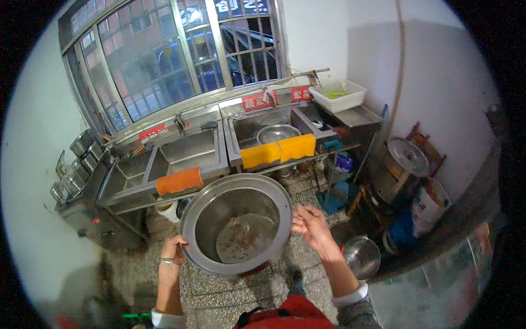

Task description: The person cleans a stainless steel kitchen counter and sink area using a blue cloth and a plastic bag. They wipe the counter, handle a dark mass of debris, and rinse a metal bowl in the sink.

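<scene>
A large, deep metal pot (283, 242) with a broad flat rim is held up in front of me, its mouth tilted towards me. Its inner bottom shows brownish, wet-looking stains. My left hand (173, 248) grips the rim at the lower left, and a bracelet circles that wrist. At the right edge my right hand (311, 225) has its fingers curled at the pot's side; whether they hold the rim or a handle is hidden. Beyond the pot runs a stainless steel sink unit (224, 142) with several basins.
An orange cloth (180, 181) and yellow cloths (277, 152) drape the sink's front edge. One basin holds a metal bowl (278, 133). A white plastic tub (339, 98) stands at the back right. On the floor right are a metal bucket (361, 257) and a lidded pot (404, 158).
</scene>
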The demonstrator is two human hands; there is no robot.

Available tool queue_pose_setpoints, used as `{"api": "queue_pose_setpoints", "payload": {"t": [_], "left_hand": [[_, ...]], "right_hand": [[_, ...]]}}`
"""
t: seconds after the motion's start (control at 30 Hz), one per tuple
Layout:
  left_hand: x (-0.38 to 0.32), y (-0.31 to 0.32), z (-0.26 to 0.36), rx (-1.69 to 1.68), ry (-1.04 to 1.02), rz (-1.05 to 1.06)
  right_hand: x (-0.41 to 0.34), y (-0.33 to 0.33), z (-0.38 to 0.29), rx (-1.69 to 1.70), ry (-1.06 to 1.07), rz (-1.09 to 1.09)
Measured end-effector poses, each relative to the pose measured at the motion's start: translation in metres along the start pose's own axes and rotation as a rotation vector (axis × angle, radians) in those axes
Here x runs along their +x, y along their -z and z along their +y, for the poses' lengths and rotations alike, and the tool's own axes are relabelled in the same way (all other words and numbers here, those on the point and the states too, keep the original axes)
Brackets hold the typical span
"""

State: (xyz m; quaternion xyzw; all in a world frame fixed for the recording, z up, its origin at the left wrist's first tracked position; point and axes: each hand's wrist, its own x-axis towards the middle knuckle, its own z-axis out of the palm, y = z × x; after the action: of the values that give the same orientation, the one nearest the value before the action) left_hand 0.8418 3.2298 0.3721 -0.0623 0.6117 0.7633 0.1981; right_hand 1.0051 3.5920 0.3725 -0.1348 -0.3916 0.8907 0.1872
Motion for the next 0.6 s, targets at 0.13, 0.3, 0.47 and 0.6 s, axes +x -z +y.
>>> {"api": "queue_pose_setpoints", "payload": {"t": [0.13, 0.3, 0.47, 0.6], "left_hand": [[0.075, -0.025, 0.029, -0.019, -0.111, 0.029], [0.159, -0.020, 0.063, -0.123, -0.198, 0.162], [0.236, -0.028, 0.128, -0.148, -0.333, 0.275], [0.300, -0.022, 0.156, -0.144, -0.428, 0.594]], "right_hand": [[0.115, -0.011, -0.004, -0.069, -0.089, -0.062], [0.272, -0.044, 0.021, -0.102, -0.159, -0.258], [0.395, -0.090, 0.067, -0.003, -0.312, -0.358], [0.483, -0.109, 0.132, -0.123, -0.411, -0.372]]}}
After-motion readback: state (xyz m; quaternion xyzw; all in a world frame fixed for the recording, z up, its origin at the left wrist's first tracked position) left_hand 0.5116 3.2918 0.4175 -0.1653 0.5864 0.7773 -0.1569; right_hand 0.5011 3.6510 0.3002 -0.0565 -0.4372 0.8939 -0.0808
